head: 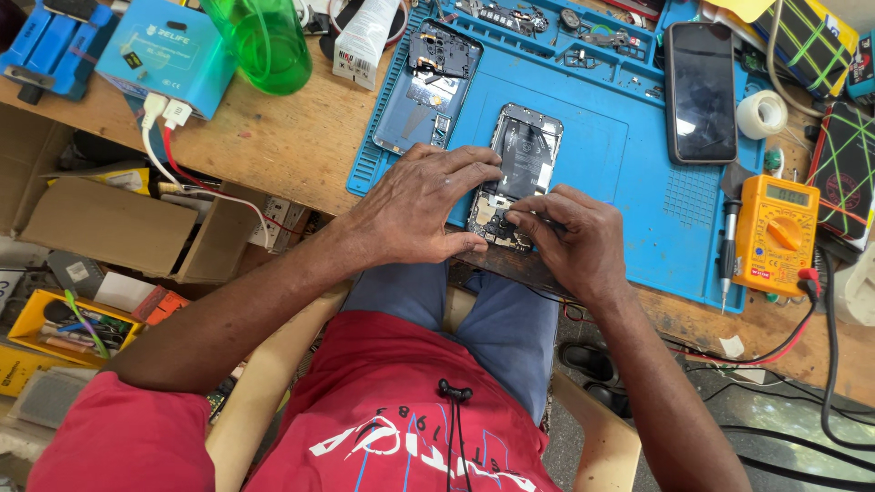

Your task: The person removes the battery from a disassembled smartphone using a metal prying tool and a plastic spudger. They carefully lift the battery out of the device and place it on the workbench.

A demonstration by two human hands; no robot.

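Both hands work at the near edge of the blue mat (638, 173). The left hand (415, 210) presses flat on the opened phone (519, 173), steadying it; the right hand (574, 241) pinches narrowly at its lower end. Farther up the mat lies 1 back cover (424, 91), right of it 1 black phone (700, 91); off the mat's right edge sits a yellow multimeter (775, 232).

Left hand (421, 205): palm down, fingers spread and lightly curled, thumb tucked low toward body. Left forearm bare, runs in from lower left. Right hand (572, 239): knuckles up, fingers bent inward, fingertips (516, 217) pinched close together. Right forearm enters from lower right. Hands nearly touching.
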